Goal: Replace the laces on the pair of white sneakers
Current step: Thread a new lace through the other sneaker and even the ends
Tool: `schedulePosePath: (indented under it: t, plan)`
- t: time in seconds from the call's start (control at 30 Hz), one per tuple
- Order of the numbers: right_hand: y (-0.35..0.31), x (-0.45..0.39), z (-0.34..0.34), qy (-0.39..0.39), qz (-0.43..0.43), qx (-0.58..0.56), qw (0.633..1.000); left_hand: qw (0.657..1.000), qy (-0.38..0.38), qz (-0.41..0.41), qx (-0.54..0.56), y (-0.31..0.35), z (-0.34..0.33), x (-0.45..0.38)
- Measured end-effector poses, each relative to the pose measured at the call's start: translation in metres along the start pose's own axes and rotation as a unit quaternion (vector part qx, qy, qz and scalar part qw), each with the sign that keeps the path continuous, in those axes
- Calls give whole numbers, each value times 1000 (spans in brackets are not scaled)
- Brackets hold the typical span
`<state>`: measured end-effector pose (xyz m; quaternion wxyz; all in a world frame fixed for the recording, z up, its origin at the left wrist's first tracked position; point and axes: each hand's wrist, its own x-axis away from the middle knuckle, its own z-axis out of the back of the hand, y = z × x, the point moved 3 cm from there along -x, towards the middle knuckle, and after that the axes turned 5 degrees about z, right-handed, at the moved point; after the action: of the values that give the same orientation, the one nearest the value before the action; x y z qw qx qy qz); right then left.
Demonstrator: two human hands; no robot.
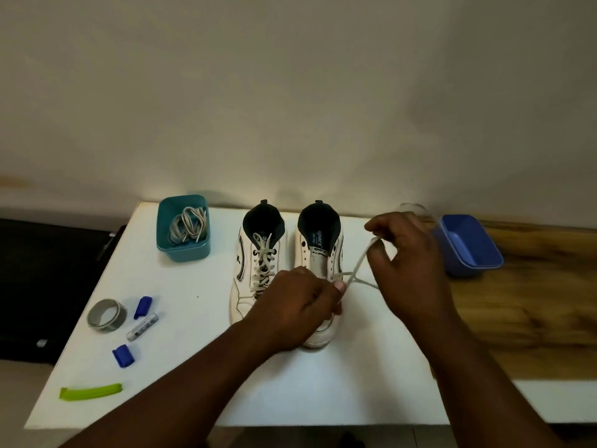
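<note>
Over the right sneaker (318, 253): lace (360, 263) drawn out sideways.
Left hand (300, 305) pinching at the lowest eyelets, right hand (407, 260) pinching the free end, nearer the blue tub (484, 253).

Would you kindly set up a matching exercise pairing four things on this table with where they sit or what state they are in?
Things:
1. teal tub
2. blue tub
3. left sneaker
4. right sneaker

States:
A. upper eyelets bare, lace being pulled by the right hand
B. holds a bundle of grey laces
C. fully laced
D. on the wooden surface, nothing visible inside

Pairs: 1-B, 2-D, 3-C, 4-A
</note>
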<state>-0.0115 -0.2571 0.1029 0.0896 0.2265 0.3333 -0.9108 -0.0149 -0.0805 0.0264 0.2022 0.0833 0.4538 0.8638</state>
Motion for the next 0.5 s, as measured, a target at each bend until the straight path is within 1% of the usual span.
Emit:
schedulePosePath:
  t: [0.03, 0.07, 0.1, 0.13, 0.17, 0.2, 0.23, 0.27, 0.3, 0.33, 0.37, 0.4, 0.43, 0.47, 0.5]
  plan:
    - [-11, 1, -5, -30, 23, -66, 997, 994, -13, 51, 96, 1, -2, -1]
    - [-22, 3, -10, -90, 39, -138, 986, 967, -20, 125, 221, 2, -2, -5]
    - [-32, 8, -16, -166, 41, -199, 965, 920, -28, 198, 338, 2, 0, -9]
    - [-37, 13, -22, -237, 35, -229, 943, 868, -41, 230, 438, 4, 2, -14]
    - [-37, 19, -27, -287, 26, -232, 929, 836, -35, 227, 499, 9, 8, -18]
    - [-33, 23, -29, -319, 12, -223, 921, 813, -10, 218, 540, 13, 15, -22]
    - [-27, 27, -31, -344, -5, -218, 913, 798, 31, 219, 560, 13, 23, -23]
    - [-22, 29, -32, -361, -22, -221, 906, 791, 74, 238, 559, 13, 28, -23]
    - [-18, 29, -33, -367, -38, -227, 901, 800, 105, 262, 529, 9, 30, -22]
    - [-15, 29, -33, -356, -54, -234, 903, 819, 121, 283, 484, 4, 28, -21]
    - [-11, 26, -34, -322, -74, -240, 913, 850, 123, 293, 421, 1, 25, -18]
    - [-9, 23, -35, -266, -95, -235, 930, 882, 119, 288, 354, -1, 21, -15]
    - [-7, 19, -35, -208, -117, -212, 947, 913, 108, 265, 292, 1, 16, -11]
    - [-7, 16, -37, -172, -138, -184, 958, 938, 87, 238, 237, 4, 11, -7]
    - [-6, 16, -41, -165, -157, -174, 958, 956, 58, 214, 192, 8, 5, -3]
